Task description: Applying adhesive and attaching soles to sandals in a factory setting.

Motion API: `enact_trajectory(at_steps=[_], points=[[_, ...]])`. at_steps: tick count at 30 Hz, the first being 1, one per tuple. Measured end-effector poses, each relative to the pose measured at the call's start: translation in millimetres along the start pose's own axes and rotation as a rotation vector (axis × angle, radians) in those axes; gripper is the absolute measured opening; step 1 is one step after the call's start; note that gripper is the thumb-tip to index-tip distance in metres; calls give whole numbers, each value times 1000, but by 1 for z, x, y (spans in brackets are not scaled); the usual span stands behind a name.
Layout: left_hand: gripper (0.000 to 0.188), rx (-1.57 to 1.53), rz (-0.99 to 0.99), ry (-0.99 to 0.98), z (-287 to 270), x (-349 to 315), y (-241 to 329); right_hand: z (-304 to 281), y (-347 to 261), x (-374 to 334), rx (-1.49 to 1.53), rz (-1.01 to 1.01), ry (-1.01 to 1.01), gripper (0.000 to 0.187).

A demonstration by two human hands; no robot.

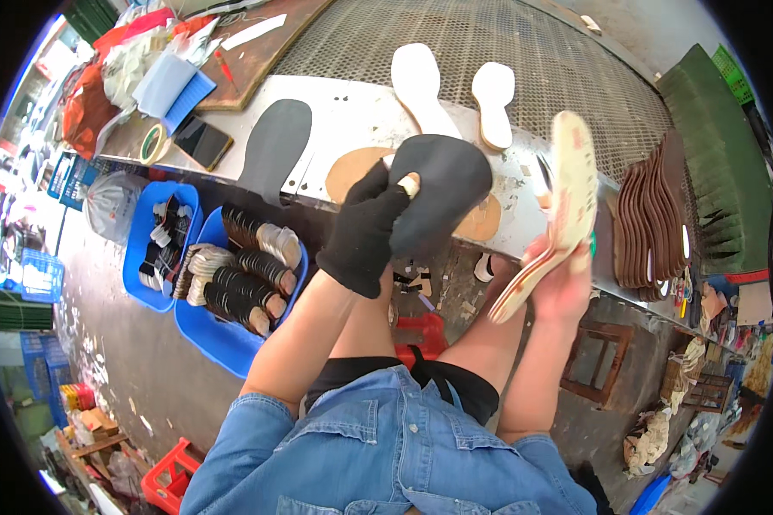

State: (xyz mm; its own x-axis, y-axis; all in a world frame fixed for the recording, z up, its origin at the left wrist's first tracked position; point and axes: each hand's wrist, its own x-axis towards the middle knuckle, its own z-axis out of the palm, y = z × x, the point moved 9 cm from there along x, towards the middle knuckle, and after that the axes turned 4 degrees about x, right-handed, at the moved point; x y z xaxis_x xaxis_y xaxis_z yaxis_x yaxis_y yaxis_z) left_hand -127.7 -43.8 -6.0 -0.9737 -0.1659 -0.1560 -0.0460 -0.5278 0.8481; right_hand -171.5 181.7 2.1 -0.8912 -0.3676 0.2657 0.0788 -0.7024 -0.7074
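Note:
My left hand [365, 227], in a black fingerless glove, is closed on a black insole-shaped piece [445, 184] above the workbench edge, thumb on top. My bare right hand [563, 279] grips a beige insole [574, 180] that stands nearly upright. Its curved lower part shows layered edges, so it may be more than one piece. Another black insole-shaped piece [279, 142] lies flat on the bench at left. Farther back lie two white insoles [416, 81] [493, 99]. Tan rounded shapes [352, 167] show beneath the held black piece, which partly hides them.
Brown insoles [648, 219] stand in a row at the bench's right. Blue bins [204, 330] with bundled shoe parts sit at left below the bench. A phone [202, 142], a tape roll [154, 144] and a screwdriver [224, 67] lie at back left. Metal mesh [343, 43] stretches behind.

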Motion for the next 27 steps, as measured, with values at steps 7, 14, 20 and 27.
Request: enact_trajectory(at_steps=[7,14,20,27], points=[[42,-34,-34,68,15,-33,-8,32,32,-21,-140,-48,167,42],[38,199,144,89,0,-51,14,28,17,-58,61,-90,178,56],[36,-62,33,68,15,-59,15,63,42,-70,-241,-32,213,37],[36,-103,69,58,18,-61,24,69,41,-70,-251,-45,192,34]])
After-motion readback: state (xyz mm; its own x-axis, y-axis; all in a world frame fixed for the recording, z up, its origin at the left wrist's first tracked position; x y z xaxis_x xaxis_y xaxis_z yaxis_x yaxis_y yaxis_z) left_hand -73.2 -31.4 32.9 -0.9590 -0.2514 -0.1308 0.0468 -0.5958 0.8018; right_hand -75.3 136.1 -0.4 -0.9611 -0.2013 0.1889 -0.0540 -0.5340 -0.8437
